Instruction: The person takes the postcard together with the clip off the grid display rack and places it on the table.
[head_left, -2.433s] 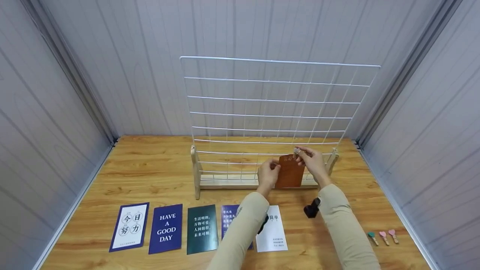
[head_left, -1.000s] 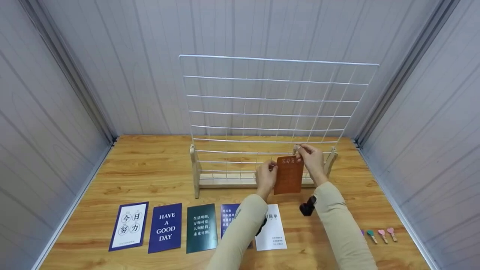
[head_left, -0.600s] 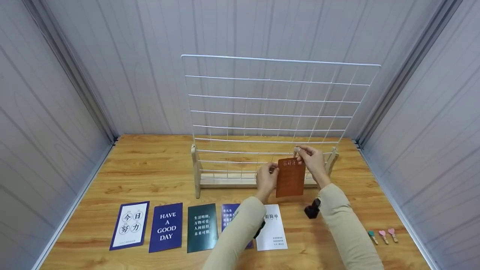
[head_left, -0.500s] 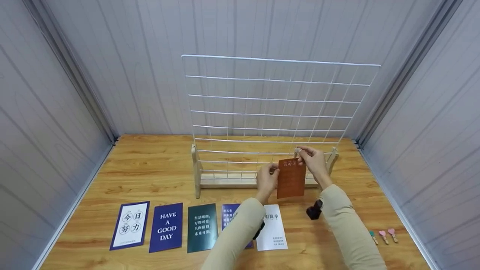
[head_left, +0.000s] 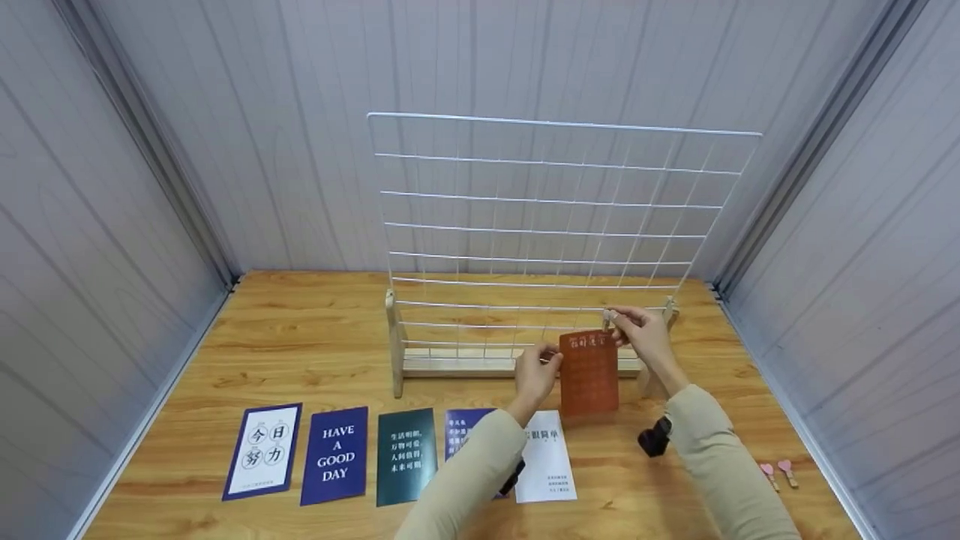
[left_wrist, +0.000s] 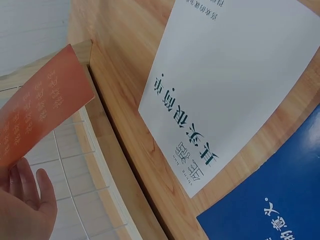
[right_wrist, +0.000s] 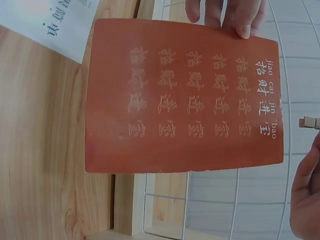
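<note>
An orange-red card [head_left: 589, 379] with pale Chinese writing hangs upright in front of the white wire grid [head_left: 562, 124]. My left hand [head_left: 536, 375] pinches the card by its left edge, and in the right wrist view its fingers [right_wrist: 245, 25] show at that edge. My right hand [head_left: 646, 337] pinches a small wooden clothespin [head_left: 607, 319] by the card's top right corner. In the right wrist view the clothespin [right_wrist: 309, 122] stands apart from the card's top edge, in front of the wires. The left wrist view shows the card [left_wrist: 47, 105] tilted beside the left hand [left_wrist: 30, 205].
The grid stands on a wooden base [head_left: 457, 364]. Several cards lie in a row in front: a white-and-blue one [head_left: 262, 451], a blue one [head_left: 334, 456], a green one [head_left: 406, 457], another blue one and a white one [head_left: 545, 461]. Pink heart clothespins [head_left: 786, 472] lie at the right.
The card and both hands have come down and towards me, away from the grid. The right hand has also shifted right with the clothespin. The right sleeve now covers the green clothespin.
</note>
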